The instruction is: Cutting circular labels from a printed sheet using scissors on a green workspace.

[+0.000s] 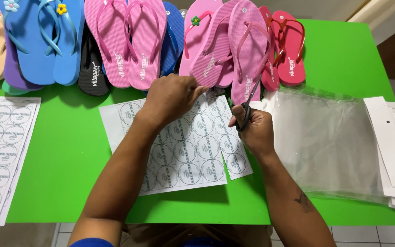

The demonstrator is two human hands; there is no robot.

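A white sheet of round printed stickers (186, 158) lies on the green table (69, 155) in front of me. My left hand (172, 98) rests on its top edge, fingers pinching the paper near the far end. My right hand (252, 128) grips black-handled scissors (248, 103) whose blades point away, along a cut that has parted a narrow strip of stickers (233, 151) on the sheet's right side.
Pairs of flip-flops in pink (131, 41), blue (46, 41), red (289, 45), black and peach line the table's far edge. More sticker sheets (1, 151) lie at the left. Clear plastic bags (325, 142) and white punched card strips (392, 142) lie at the right.
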